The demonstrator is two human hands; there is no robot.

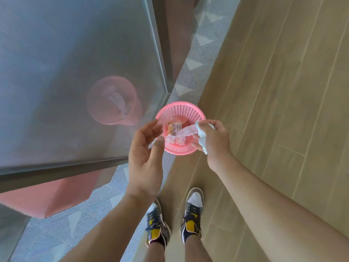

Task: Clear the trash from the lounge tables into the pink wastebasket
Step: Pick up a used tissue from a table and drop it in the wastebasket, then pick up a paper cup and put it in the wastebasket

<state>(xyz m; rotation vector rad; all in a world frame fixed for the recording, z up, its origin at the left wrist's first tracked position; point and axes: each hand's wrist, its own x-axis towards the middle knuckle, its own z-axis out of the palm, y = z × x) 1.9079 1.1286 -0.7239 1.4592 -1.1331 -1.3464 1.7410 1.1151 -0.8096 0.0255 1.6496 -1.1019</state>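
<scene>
My right hand grips a pale tissue, my left hand loose and empty; pink basket beneath both, rim partly hidden, its crumpled contents hard to identify.

Pink perforated wastebasket stands upright on the floor, holding crumpled clear wrappers; a white tissue is held above its right rim.

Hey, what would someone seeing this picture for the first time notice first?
The pink wastebasket on the floor stands out at mid-picture, by the corner of the glass table, whose top mirrors it. Over it the right hand grips a crumpled white tissue, and the left hand hovers open at its left rim.
</scene>
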